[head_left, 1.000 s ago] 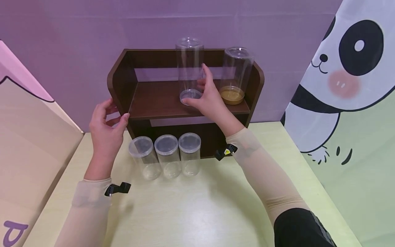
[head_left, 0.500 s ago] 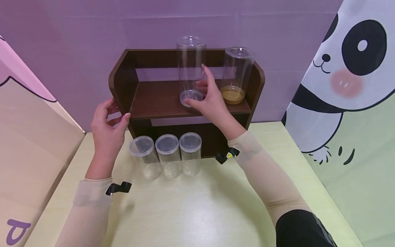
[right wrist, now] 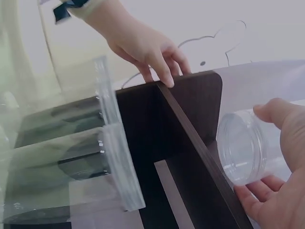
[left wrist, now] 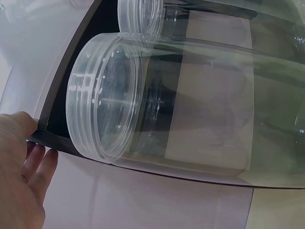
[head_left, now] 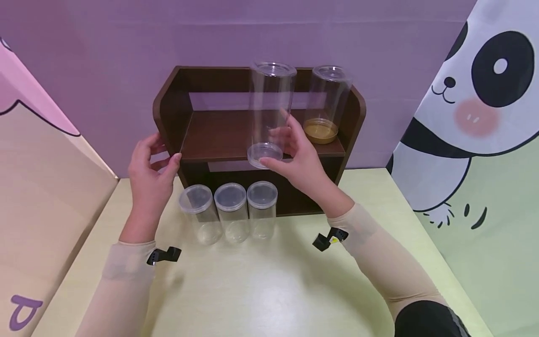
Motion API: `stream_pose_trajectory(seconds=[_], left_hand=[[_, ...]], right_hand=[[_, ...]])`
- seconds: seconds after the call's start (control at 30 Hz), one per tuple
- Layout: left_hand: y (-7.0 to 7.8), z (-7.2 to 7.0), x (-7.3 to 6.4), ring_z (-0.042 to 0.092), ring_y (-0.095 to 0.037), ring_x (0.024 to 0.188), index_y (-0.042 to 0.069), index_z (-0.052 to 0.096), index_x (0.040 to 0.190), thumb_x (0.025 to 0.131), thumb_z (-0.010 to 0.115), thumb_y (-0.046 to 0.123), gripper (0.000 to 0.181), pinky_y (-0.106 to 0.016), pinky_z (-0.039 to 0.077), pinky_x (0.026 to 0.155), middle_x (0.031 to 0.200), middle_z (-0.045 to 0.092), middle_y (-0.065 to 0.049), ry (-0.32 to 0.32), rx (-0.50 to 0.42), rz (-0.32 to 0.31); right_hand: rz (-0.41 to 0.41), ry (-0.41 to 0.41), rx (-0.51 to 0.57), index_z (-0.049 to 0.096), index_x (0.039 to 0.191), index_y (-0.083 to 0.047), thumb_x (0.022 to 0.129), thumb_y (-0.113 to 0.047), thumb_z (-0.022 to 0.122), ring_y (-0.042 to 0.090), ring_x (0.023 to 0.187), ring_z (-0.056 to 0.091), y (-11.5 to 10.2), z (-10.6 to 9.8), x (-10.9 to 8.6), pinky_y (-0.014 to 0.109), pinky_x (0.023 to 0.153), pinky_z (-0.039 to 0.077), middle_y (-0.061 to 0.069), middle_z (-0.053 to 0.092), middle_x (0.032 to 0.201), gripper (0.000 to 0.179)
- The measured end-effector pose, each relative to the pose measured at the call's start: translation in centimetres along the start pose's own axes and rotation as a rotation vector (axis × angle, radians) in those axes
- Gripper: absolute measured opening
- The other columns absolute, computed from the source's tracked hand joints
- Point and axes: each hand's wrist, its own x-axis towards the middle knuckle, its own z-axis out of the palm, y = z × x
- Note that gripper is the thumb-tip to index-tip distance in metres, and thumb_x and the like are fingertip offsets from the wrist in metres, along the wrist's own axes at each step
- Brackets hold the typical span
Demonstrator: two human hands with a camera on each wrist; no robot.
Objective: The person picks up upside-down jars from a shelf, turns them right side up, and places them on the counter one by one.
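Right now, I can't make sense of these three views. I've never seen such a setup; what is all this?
There is no robot here, only a person's left hand and right hand. The widest view comes from a head-worn camera looking down; the other two come from the left wrist camera and right wrist camera. On the pale table stands a brown shelf unit, with three clear lidded jars lined up in front. Another clear jar, gold at its bottom, stands on the shelf. The right hand holds a tall clear jar; the left grips the shelf unit's side.
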Motion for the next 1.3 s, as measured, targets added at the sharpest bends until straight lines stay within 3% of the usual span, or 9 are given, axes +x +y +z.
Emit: stream_pose_trajectory(seconds=[0.33,0.53,0.9,1.3], left_hand=[[0.1,0.1,0.0,0.067,-0.015,0.120,0.013,0.064,0.152,0.101,0.081,0.006,0.054,-0.017,0.059,0.096,0.134,0.066,-0.008,-0.004,0.013,-0.006],[-0.1,0.2,0.0,0.067,-0.016,0.120,0.011,0.064,0.151,0.100,0.081,0.005,0.054,-0.016,0.059,0.095,0.135,0.066,-0.009,-0.014,-0.003,0.002],[-0.2,-0.2,0.0,0.067,-0.015,0.120,0.011,0.064,0.151,0.101,0.080,0.005,0.054,-0.014,0.058,0.094,0.134,0.066,-0.010,-0.009,-0.001,0.004],[-0.5,0.0,0.0,0.064,-0.010,0.118,0.010,0.064,0.151,0.101,0.080,0.004,0.052,-0.019,0.060,0.097,0.132,0.066,-0.010,-0.001,-0.017,0.044]], right_hand=[[-0.046,-0.111,0.049,0.030,0.174,-0.027,0.089,-0.002,0.092,0.020,0.136,0.063,0.4,-0.4,-4.5,0.042,0.117,0.053,0.005,0.065,0.145,0.109],[-0.081,-0.118,0.048,0.031,0.174,-0.020,0.085,0.006,0.091,0.026,0.137,0.064,1.3,-0.4,-6.8,0.040,0.118,0.052,0.012,0.065,0.146,0.110],[-0.067,-0.189,0.074,0.031,0.173,-0.018,0.081,0.008,0.094,0.027,0.137,0.064,1.1,0.1,-9.5,0.036,0.121,0.050,0.015,0.064,0.148,0.114],[-0.179,-0.229,0.057,0.034,0.169,-0.006,0.076,0.009,0.097,0.027,0.135,0.065,2.8,1.1,-12.3,0.037,0.117,0.053,0.016,0.066,0.145,0.113]])
